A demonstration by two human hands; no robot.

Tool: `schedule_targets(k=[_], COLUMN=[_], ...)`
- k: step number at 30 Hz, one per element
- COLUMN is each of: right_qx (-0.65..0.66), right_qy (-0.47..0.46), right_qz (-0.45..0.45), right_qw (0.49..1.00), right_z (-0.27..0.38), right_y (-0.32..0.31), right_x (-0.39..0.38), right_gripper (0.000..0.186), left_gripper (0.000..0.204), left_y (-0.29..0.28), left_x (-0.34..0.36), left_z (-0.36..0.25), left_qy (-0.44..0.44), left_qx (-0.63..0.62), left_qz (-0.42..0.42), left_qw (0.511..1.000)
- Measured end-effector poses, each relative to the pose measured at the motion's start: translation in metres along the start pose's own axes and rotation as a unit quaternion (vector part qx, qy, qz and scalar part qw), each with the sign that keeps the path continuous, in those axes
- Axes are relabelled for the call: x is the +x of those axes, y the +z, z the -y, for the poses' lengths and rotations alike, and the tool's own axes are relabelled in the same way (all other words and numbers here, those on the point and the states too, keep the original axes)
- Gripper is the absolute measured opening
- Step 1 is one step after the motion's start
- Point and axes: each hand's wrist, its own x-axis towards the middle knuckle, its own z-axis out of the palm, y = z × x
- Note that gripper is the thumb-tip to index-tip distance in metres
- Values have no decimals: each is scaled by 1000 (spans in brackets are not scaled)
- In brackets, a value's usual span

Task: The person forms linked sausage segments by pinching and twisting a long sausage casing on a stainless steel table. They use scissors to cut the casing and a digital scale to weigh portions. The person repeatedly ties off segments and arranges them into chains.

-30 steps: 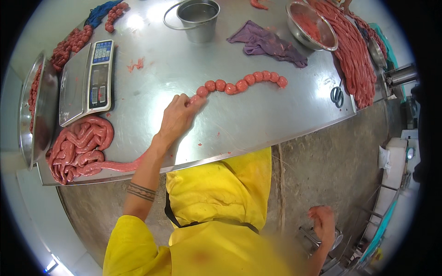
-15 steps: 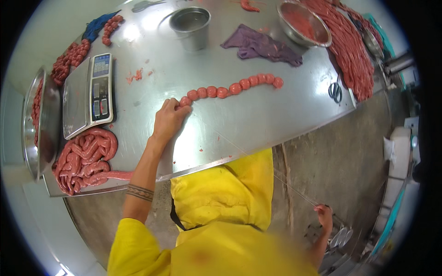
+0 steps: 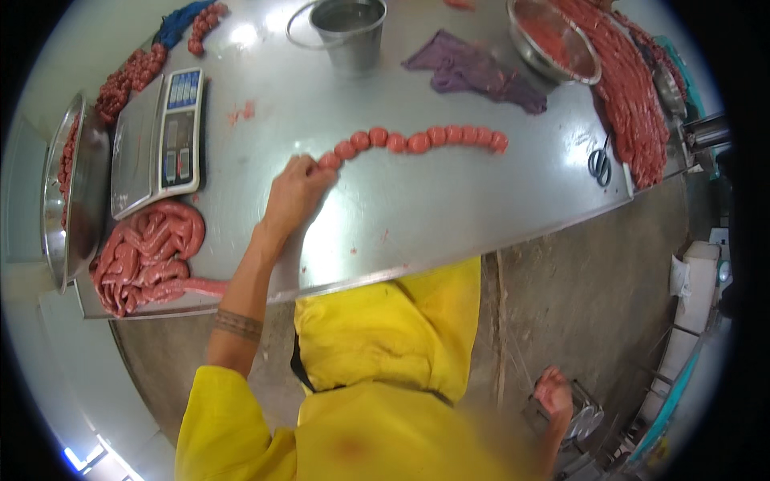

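My left hand [image 3: 298, 192] is closed on the near-left end of a chain of tied sausage links [image 3: 418, 143]. The round pink links lie in a wavy row on the steel table [image 3: 449, 200]. Low on the right, past the table's edge, my right hand [image 3: 553, 391] is closed in a fist. Thin string [image 3: 520, 361] runs up from it, faint against the floor. Left of my left forearm lies a coiled heap of untied sausage [image 3: 148, 256], one length running behind that arm.
A scale [image 3: 170, 144] and a steel bowl of meat [image 3: 68, 192] stand left. Further back are linked sausages [image 3: 132, 84], a metal bucket [image 3: 350, 40], a purple cloth [image 3: 473, 68], and a bowl of mince [image 3: 553, 36]. Scissors [image 3: 600, 164] lie near long sausage strands [image 3: 630, 104] on the right.
My right hand has turned and moved slightly left, and the string that stretched to the table no longer shows taut. My left hand keeps hold of the chain's end. The view has shifted a little.
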Motion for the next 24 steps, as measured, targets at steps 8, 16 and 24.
schedule_targets(k=[8, 16, 24], right_qx=[341, -216, -771], right_qy=[-219, -242, -472], right_qz=[32, -195, 0], right_qw=[914, 926, 427], right_z=[20, 352, 219], right_y=[-64, 125, 626], right_x=[49, 280, 298], right_gripper=[46, 68, 26], left_gripper=[16, 81, 79], left_y=[-7, -24, -9], left_x=[-4, -32, -37], left_z=[-4, -2, -8], left_qy=[29, -111, -218], left_qx=[-18, -136, -237], left_qz=[14, 9, -91], left_qw=[999, 984, 942])
